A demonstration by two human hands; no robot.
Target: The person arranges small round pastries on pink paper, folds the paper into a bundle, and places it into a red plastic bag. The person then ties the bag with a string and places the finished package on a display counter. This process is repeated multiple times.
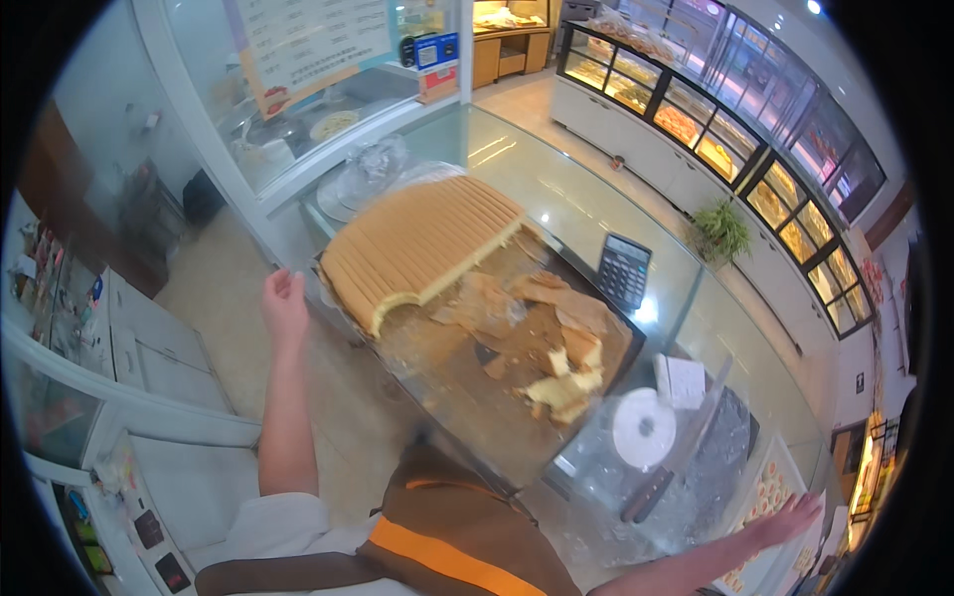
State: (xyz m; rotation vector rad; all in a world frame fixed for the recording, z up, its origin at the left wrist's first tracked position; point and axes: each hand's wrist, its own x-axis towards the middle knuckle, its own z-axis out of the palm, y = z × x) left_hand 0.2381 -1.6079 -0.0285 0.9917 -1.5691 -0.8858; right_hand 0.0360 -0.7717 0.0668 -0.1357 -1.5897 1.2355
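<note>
My left hand (285, 298) is raised beside the left edge of a large baking tray, its fingers partly curled; whether it holds anything cannot be made out. On the tray (440, 387) rests a big slab of sponge cake (425, 242) with a ridged brown top and a scooped-out front corner. Torn cake pieces (570, 384) and crumpled baking paper (477, 305) lie on its bare part. At the lower right my right hand (797, 515) reaches out, fingers spread, over a white tray of small round pastries (768, 488), with no object visible in it.
Right of the baking tray are a long serrated knife (682, 454), a white roll (644, 429), a white box (680, 381) and plastic film. A calculator (624, 270) lies on the glass counter (522, 160). White cabinets (168, 372) stand left; lit bakery display cases (674, 112) stand beyond.
</note>
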